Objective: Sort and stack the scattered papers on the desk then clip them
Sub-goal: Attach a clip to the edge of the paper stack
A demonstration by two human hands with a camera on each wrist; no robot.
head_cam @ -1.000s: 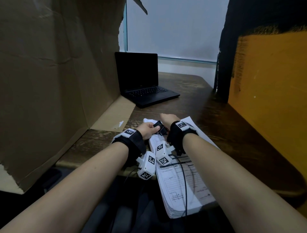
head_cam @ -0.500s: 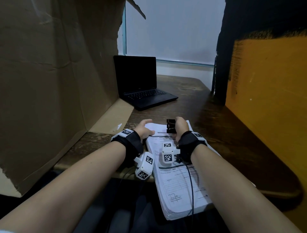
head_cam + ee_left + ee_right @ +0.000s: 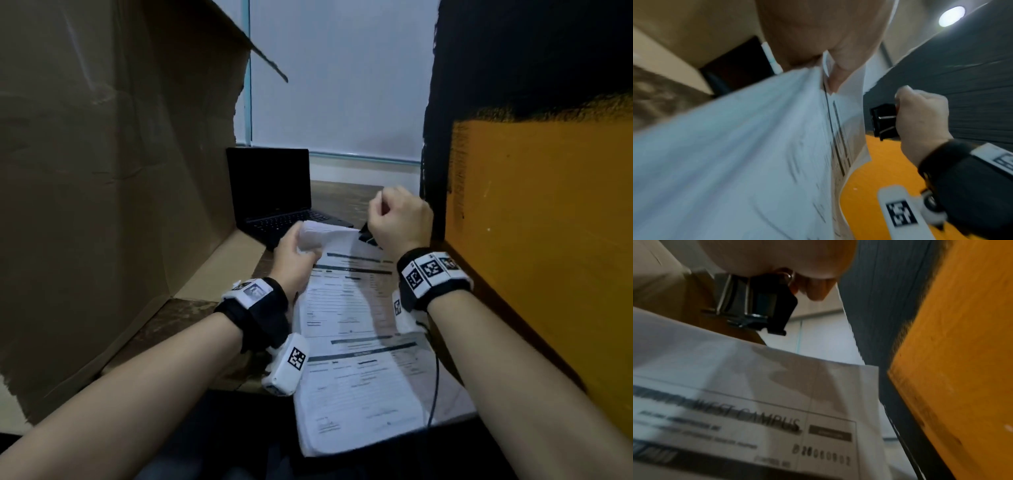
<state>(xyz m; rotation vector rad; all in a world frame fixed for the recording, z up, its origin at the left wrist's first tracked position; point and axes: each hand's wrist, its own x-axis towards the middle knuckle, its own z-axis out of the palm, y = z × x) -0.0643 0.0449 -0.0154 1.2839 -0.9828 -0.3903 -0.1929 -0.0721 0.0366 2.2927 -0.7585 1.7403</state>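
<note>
A thick stack of printed forms [image 3: 356, 346] lies lengthwise on the dark wooden desk [image 3: 191, 311], its near end hanging over the front edge. My left hand [image 3: 297, 247] grips the stack's far left corner and bends it upward; up close the stack [image 3: 748, 146] fills the left wrist view. My right hand [image 3: 381, 219] is curled around a black binder clip [image 3: 368, 236] just above the far right corner of the stack. The clip [image 3: 764, 305] hangs over the top sheet [image 3: 760, 402] without touching it. The left wrist view also shows the clip [image 3: 884, 122] in the right hand [image 3: 920, 116].
A black laptop [image 3: 274, 192] stands open at the back of the desk, just beyond the papers. A tall cardboard sheet [image 3: 102, 178] walls off the left side. An orange panel [image 3: 541, 260] with a black top closes the right side.
The left hand has taken hold of the stack's far left corner and lifted it. The right hand has raised the clip off the stack's top edge and moved it right.
</note>
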